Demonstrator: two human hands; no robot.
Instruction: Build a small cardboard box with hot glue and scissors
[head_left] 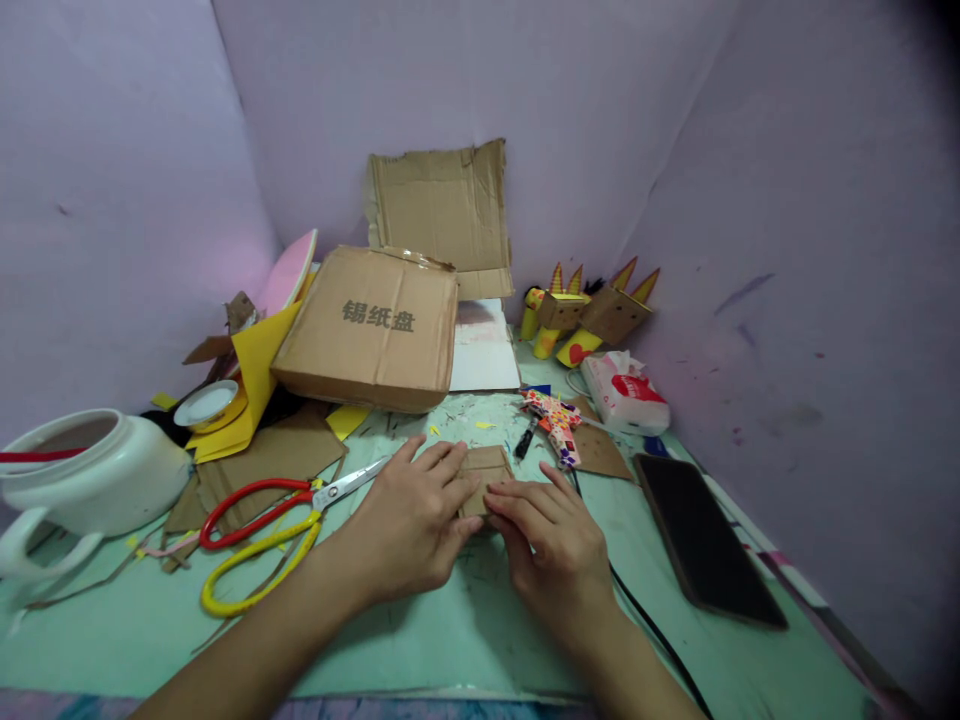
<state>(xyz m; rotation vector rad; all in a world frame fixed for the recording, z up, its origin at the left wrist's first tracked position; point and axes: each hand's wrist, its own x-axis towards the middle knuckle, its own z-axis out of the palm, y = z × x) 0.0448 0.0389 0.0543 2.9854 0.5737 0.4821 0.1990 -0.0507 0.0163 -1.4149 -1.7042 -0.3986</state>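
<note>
A small brown cardboard piece (487, 467) lies between my two hands near the middle of the green table. My left hand (417, 520) is closed on its left side, thumb and fingertips touching the card. On the lower right edge, my right hand (551, 540) pinches it between thumb and fingers, with the little finger raised. Scissors (313, 497) with one red and one yellow handle lie beside my left hand, their blades partly hidden behind it. The underside of the card cannot be seen.
A large cardboard box (367, 330) stands behind my left hand. At left are a white pot (112, 480) and cardboard scraps. A patterned glue gun (555, 420) with a cord, a phone (705, 540), a tissue pack (626, 392) and cardboard figures (611, 315) are at right.
</note>
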